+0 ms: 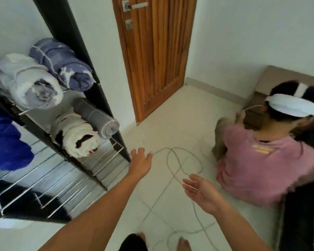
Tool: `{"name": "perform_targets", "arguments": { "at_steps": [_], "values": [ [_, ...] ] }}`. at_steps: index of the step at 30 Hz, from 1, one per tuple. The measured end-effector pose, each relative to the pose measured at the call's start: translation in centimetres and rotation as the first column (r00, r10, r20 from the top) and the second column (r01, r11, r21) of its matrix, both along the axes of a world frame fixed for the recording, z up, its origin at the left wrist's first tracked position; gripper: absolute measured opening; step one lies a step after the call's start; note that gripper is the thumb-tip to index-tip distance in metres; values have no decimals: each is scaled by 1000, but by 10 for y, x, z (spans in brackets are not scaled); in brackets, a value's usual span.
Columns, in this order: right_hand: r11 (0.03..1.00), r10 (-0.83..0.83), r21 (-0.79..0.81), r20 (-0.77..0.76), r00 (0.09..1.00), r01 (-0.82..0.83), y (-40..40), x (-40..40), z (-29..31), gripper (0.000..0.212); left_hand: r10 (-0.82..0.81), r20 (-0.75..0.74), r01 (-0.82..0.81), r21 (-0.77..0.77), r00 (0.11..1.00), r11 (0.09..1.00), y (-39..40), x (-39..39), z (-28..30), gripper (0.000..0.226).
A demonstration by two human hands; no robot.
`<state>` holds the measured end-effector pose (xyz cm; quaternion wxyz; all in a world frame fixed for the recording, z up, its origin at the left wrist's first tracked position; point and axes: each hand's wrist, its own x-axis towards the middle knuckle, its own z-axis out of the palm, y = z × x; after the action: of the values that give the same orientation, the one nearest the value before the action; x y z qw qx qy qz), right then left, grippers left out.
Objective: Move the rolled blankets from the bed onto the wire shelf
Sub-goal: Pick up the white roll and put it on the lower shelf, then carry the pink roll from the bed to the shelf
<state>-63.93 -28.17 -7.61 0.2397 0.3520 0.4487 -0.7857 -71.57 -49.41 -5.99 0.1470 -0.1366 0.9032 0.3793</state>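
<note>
Both hands are empty. The left hand (140, 161) reaches forward with fingers spread, palm down, just off the front corner of the wire shelf (105, 160); the right hand (200, 192) hangs lower and nearer the body, open and palm-up, holding nothing. Four rolled blankets already lie on the rack to the person's left: a purple-blue roll (62, 64) and a white roll (28, 82) on the upper tier, a grey roll (98, 118) and a white roll with black patches (78, 138) one tier down. All four lie side by side with their long axes running front to back, spiral ends facing the room. The left hand is plainly the nearer one to the shelf. Whatever remains to be fetched would lie to the right, I'd judge, but only a sliver of what may be the bed (279, 77) shows beyond a seated person in a pink shirt (261, 160), and no roll can be seen there. A blue cloth (5, 142) at the left edge is cut off and blurred. A pale cable (184, 161) loops over the tiled floor between the hands.
</note>
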Motion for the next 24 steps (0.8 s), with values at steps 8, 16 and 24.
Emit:
{"name": "perform_targets", "arguments": {
  "at_steps": [8, 16, 24],
  "values": [
    [703, -710, -36, -99, 697, 711, 158, 207, 39, 11, -617, 24, 613, 83, 787, 785, 187, 84, 16, 40],
    [235, -971, -108, 20, 239, 966, 153, 413, 34, 9, -903, 111, 872, 232, 415, 430, 316, 229, 10, 23],
    [-155, -988, -156, 24, -153, 976, 198, 550, 13, 10, -922, 334, 872, 370, 196, 319, 435, 367, 5, 18]
  ]
}}
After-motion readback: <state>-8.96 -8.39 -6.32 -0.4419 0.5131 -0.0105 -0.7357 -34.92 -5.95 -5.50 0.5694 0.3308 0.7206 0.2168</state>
